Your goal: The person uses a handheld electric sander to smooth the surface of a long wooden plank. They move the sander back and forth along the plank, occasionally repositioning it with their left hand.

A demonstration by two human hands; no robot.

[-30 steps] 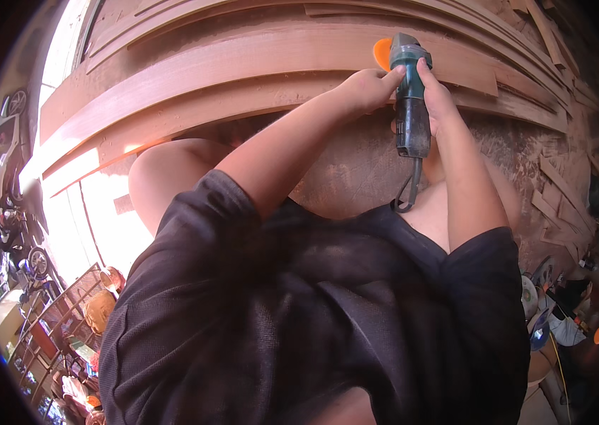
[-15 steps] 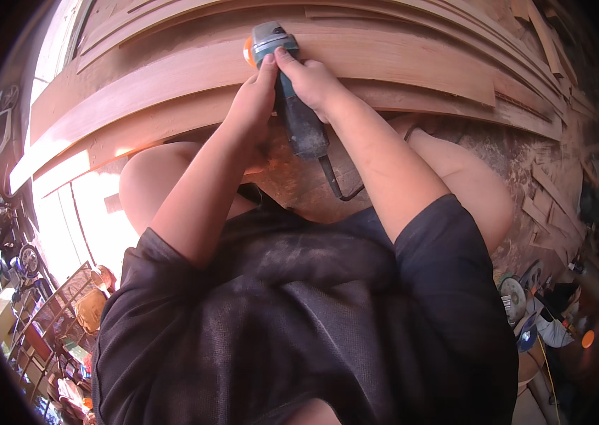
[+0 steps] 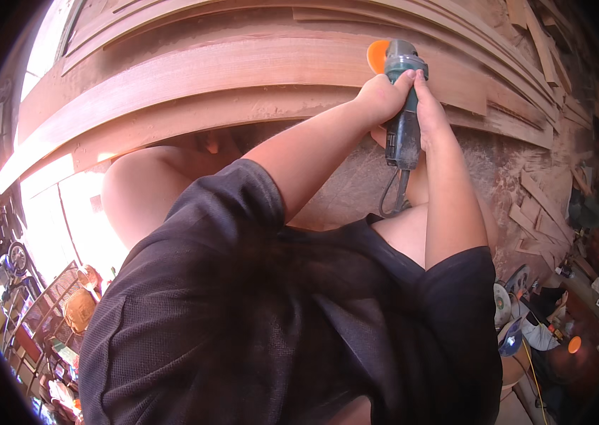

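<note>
Both hands are wrapped round an angle grinder (image 3: pixel 404 134) with a teal and black body, a grey head and an orange disc (image 3: pixel 378 56). My left hand (image 3: pixel 383 98) grips it from the left, just below the head. From the right, my right hand (image 3: pixel 427 106) closes on the same stretch, the two thumbs side by side on top. The disc is at the upper face of a long pale wooden board (image 3: pixel 228 62), towards its right part; whether it touches is unclear. A black cord (image 3: pixel 387 195) loops from the tool's near end.
More long boards (image 3: pixel 413 25) lie stacked beyond. Wood offcuts (image 3: pixel 540 216) are scattered on the dusty floor at right. Lower right are loose discs (image 3: pixel 501 304), cords and an orange disc (image 3: pixel 574 345). A wire rack (image 3: pixel 51 304) with assorted things stands at lower left.
Both hands have carried the angle grinder to the right along the board, and slightly nearer. My body leans further right, and the orange disc shows more fully.
</note>
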